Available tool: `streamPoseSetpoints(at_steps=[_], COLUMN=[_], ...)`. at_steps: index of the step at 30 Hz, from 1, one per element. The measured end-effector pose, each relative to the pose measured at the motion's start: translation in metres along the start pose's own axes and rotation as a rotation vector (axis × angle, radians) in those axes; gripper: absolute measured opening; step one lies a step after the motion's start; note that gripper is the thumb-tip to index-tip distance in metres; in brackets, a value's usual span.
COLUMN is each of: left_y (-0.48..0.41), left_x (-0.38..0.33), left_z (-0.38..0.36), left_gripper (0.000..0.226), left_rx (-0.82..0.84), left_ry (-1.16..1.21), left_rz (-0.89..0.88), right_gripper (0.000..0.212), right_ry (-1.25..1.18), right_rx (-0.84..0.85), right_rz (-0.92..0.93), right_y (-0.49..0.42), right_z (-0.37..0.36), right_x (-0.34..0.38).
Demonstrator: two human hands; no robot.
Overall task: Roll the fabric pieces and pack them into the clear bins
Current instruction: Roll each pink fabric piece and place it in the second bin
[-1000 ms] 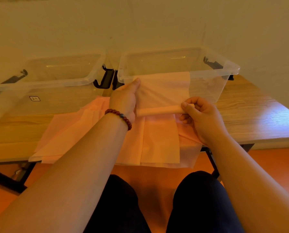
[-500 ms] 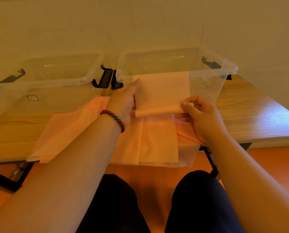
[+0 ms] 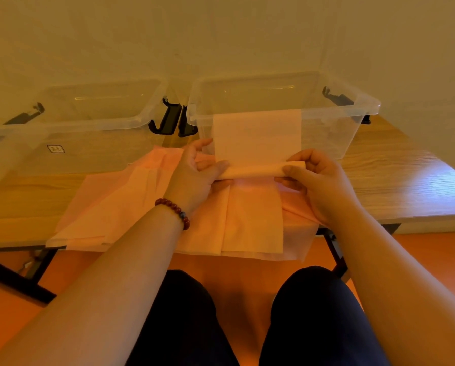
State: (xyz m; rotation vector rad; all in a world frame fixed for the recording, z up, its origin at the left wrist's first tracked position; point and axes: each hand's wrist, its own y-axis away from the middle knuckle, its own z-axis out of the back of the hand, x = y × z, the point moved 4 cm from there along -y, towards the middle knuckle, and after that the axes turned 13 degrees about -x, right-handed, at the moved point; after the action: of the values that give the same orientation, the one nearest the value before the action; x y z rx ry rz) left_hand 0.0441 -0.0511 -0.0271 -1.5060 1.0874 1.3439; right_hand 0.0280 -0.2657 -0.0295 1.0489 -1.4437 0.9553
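Both your hands, left and right, pinch the roll; uneven pressure could skew it, or its tail could snag the bin.

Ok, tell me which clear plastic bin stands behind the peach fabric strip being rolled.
The right-hand clear plastic bin: the peach fabric strip covers part of its front wall. The left-hand bin sits aside.
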Motion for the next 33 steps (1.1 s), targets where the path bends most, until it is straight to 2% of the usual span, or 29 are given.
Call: streamPoseSetpoints(at_steps=[4, 7, 11, 15, 17, 20, 23, 30, 33], left_y=[-0.002, -0.003, -0.005, -0.004, -0.004, -0.002, 0.001, 0.003, 0.003], left_x=[0.005, 0.008, 0.012, 0.012, 0.013, 0.012, 0.01, 0.007, 0.008], left_z=[0.005, 0.005, 0.006, 0.004, 0.005, 0.005, 0.003, 0.001, 0.001], left_gripper=[0.05, 0.035, 0.02, 0.011, 0.008, 0.017, 0.023, 0.014, 0.011], left_rx=[0.084, 0.14, 0.075, 0.052, 0.051, 0.09, 0.121, 0.135, 0.128], left_ry=[0.143, 0.053, -0.086, -0.002, -0.024, -0.056, 0.014, 0.072, 0.055], left_rz=[-0.006, -0.052, -0.096, -0.027, -0.039, -0.063, -0.055, -0.041, -0.028], right_gripper=[0.004, 0.004, 0.009, 0.03, 0.026, 0.012, 0.008, 0.007, 0.024], right_ry=[0.005, 0.026, 0.065, 0.065, 0.092, 0.106, 0.112, 0.126, 0.136], right_rx=[-0.031, -0.059, -0.05, 0.052, 0.039, 0.003, -0.018, 0.03, 0.091], right_rz=[0.002, 0.032, 0.047, 0.057, 0.072, 0.087, 0.085, 0.101, 0.126], right_y=[-0.002, -0.003, -0.005, -0.004, -0.004, -0.005, -0.007, -0.009, -0.008], right_z=[-0.001, -0.001, 0.001, 0.0, 0.0, 0.0, 0.0, -0.004, -0.003], right_x=[-0.001, -0.001, -0.004, -0.004, -0.004, -0.004, -0.005, -0.006, -0.005])
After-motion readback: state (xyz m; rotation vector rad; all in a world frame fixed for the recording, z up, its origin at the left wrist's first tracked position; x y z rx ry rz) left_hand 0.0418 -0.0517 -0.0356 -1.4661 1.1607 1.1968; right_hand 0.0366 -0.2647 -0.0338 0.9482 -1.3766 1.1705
